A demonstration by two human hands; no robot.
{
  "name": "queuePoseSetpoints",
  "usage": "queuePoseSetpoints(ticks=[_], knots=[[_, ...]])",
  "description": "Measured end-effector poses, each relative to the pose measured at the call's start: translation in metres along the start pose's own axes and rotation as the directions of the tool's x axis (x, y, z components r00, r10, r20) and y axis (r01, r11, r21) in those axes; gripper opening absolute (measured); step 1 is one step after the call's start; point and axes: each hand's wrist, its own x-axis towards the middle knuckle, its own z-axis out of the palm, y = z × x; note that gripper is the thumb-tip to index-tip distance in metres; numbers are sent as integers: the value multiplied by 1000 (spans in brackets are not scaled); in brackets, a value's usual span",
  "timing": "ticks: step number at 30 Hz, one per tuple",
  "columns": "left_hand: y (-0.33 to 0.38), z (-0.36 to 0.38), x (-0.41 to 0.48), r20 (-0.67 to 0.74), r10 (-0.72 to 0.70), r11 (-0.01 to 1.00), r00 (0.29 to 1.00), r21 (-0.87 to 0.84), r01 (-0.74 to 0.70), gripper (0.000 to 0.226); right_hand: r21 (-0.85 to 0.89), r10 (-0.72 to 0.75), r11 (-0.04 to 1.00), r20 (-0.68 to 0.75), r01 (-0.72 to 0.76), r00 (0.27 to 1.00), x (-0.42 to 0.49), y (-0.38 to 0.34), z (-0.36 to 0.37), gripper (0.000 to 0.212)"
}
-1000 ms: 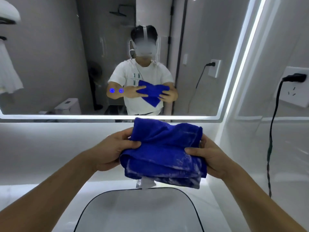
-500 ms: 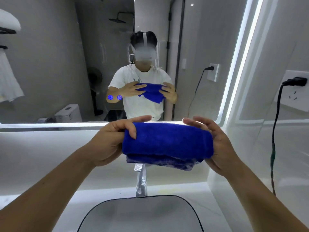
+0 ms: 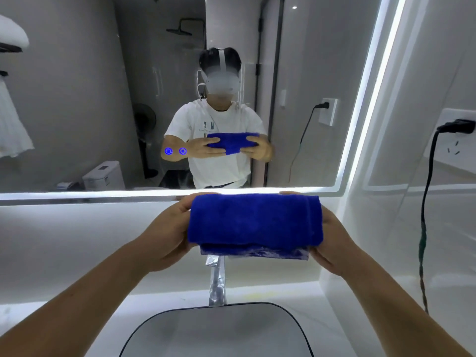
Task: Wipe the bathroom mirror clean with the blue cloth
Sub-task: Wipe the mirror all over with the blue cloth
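**Cloth folded and held, mirror not yet touched**

Nearest: sink (image 3: 219,331), dark-rimmed basin at bottom centre, nothing in it that I can see. Tap (image 3: 216,282) rises from the far edge of the basin, chrome, directly below the cloth.

Above the tap: cloth (image 3: 255,220), blue, folded into a thick pad several layers deep. The underside layer shows pale smears or suds along the near edge; cannot tell which. Left hand (image 3: 170,233) clasps the left end, right hand (image 3: 332,240) clasps the right end, fingers wrapped round behind and thumbs tucked at the ends. Both hands are closed on the cloth, holding it level between them, clear of the tap and the wall.

Behind: white splashback, then the lit lower edge of the mirror (image 3: 77,99). The cloth's top edge lines up with that edge in view, but looks held in front of it, not against the glass.

Far right: wall socket (image 3: 461,140) with a black plug and cable hanging down.

Progress, as judged: preparation only. The cloth is in hand and folded to a wiping face. No wiping contact visible; the whole pane is left to do. Glass condition hard to judge from here, faint haze possibly near the middle. Next likely needs one hand to take the pad and lift it to the glass.
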Motion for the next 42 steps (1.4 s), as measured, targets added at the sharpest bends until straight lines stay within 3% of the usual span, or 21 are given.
queuePoseSetpoints(ticks=[5, 9, 13, 16, 18, 21, 23, 26, 29, 31, 33, 37, 42], knots=[[11, -18, -11, 108, 73, 996, 992, 40, -77, 31, 118, -64, 991, 61, 57, 996, -2, -14, -5, 35], [16, -18, -5, 33, 93, 995, 995, 22, -93, 31, 172, -59, 984, 108, 40, 992, 4, -15, 7, 23], [2, -20, 3, -159, -37, 998, 987, -58, 28, 32, 263, 66, 963, 8, -66, 998, 10, -3, 15, 23], [-4, -22, 5, -120, -200, 959, 972, -229, 169, 38, 174, 195, 968, -76, -180, 978, 12, 9, 16, 25], [-8, -20, 6, -53, -272, 957, 961, -123, 264, 53, 108, 281, 957, -122, -269, 952, 13, 14, 19, 23], [-13, -19, 10, -68, -335, 934, 940, 105, 340, 65, 95, 350, 936, -145, -339, 926, 11, 20, 20, 17], [-12, -19, 16, -65, -333, 924, 941, 177, 340, 60, 217, 390, 908, -119, -359, 913, 7, 23, 13, 13], [-6, -15, 30, -78, -275, 923, 958, 259, 286, 49, 336, 363, 874, 29, -351, 931, 2, 28, 1, 29], [-2, -5, 46, -78, -238, 924, 968, 290, 251, 42, 128, 248, 959, 58, -254, 967, -1, 32, -10, 46], [-2, 1, 55, -74, -232, 921, 970, 303, 244, 40, 32, 215, 976, -58, -213, 975, 0, 32, -18, 57], [-5, 13, 67, -92, -210, 901, 973, 369, 229, 38, -28, 170, 983, -228, -181, 959, 5, 30, -32, 55], [-18, 42, 91, -107, -42, 688, 993, 718, 106, 25, -325, -22, 938, -405, -122, 914, 19, 29, -57, 29], [-33, 79, 134, -74, 98, 517, 992, 856, 13, 23, -470, -188, 877, -524, -99, 830, 51, 33, -94, 28]])
